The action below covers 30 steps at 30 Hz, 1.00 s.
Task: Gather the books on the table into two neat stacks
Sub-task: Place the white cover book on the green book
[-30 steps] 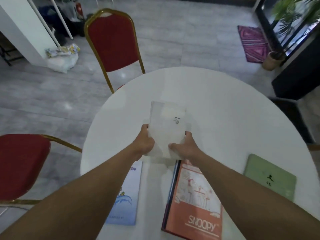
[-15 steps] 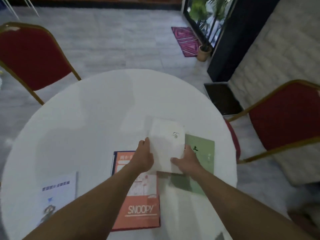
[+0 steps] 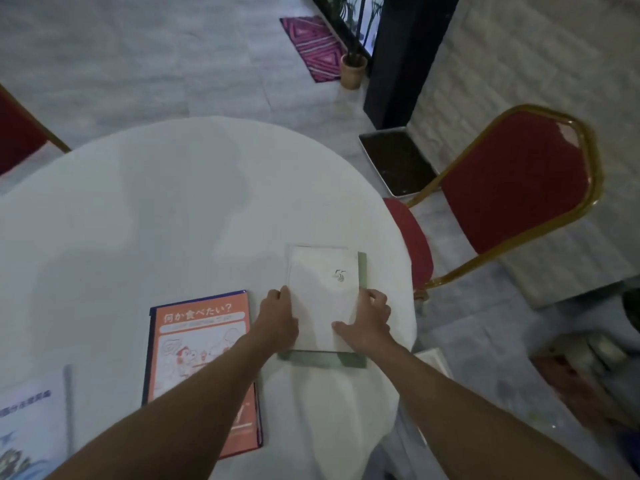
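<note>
Round white bench [image 3: 173, 209], smooth, with the stack close to its right rim: risk of sliding off if nudged outward. Orange book [image 3: 201, 344], glossy and flat, under the left forearm; could get dragged on withdrawal. Blue book [image 3: 31, 427] far left, well apart. Green book [image 3: 322, 359], thin, beneath; slick covers, so likely to skew. White book [image 3: 322, 292] on top, rectangular, matte. Left hand [image 3: 277, 318] and right hand [image 3: 370, 320] flanking it, fingers [image 3: 346, 329] pressed to its edges.

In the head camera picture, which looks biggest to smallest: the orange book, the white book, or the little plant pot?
1. orange book, though an arm hides part
2. white book
3. plant pot, smallest, but it is farther away
</note>
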### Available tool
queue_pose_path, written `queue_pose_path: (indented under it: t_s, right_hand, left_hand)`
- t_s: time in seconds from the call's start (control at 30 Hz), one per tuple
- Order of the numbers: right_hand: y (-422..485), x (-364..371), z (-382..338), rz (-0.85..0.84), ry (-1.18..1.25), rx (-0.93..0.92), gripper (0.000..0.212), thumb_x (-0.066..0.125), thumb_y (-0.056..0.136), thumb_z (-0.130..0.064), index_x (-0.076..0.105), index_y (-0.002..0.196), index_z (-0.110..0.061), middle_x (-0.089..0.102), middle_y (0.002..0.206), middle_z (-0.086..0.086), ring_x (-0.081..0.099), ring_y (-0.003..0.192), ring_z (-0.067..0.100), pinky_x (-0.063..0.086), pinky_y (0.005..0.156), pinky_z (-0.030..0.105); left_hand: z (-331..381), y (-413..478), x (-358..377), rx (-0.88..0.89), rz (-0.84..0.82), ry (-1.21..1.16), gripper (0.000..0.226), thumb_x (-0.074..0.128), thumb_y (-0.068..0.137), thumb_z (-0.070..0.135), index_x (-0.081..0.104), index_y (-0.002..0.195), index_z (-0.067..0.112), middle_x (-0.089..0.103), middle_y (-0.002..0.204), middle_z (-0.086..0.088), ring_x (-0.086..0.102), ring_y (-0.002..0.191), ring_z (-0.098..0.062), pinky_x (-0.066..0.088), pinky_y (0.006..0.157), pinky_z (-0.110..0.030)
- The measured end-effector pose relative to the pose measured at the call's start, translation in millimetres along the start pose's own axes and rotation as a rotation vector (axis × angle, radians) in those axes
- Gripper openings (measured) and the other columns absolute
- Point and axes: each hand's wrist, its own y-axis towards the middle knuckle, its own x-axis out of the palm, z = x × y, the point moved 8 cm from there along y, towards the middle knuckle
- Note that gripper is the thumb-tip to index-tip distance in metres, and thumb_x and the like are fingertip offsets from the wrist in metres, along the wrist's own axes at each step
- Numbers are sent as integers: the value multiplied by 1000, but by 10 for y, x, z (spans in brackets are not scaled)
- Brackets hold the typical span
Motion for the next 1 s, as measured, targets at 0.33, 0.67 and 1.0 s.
queue_pose_path:
  t_s: [0.33,0.67,1.0]
  right_hand:
    - [37,47,80,-233,-1,-17,123,77,80,-40,-13,157,-7,8,162,9,16,149,30,24,121,39]
    - [49,11,111,-248,-12,-42,119,74,83,-41,-12,158,-9,6,166,9,13,152,30,22,122,39]
    - [36,-183,-189,-54,-266,-126,104,60,86,-59,1,160,-15,2,167,4,9,152,29,18,120,46]
  left_hand:
    - [81,-5,62,5,-83,77,54,51,97,15,30,144,-1,30,147,-18,49,126,-30,43,104,-31]
    - [64,-1,130,-29,-98,28,60,49,99,15,21,150,-2,24,153,-17,49,128,-28,44,102,-27]
    - [-153,-211,-213,60,-9,34,70,56,96,23,20,153,4,29,156,-16,31,143,-33,33,114,-40]
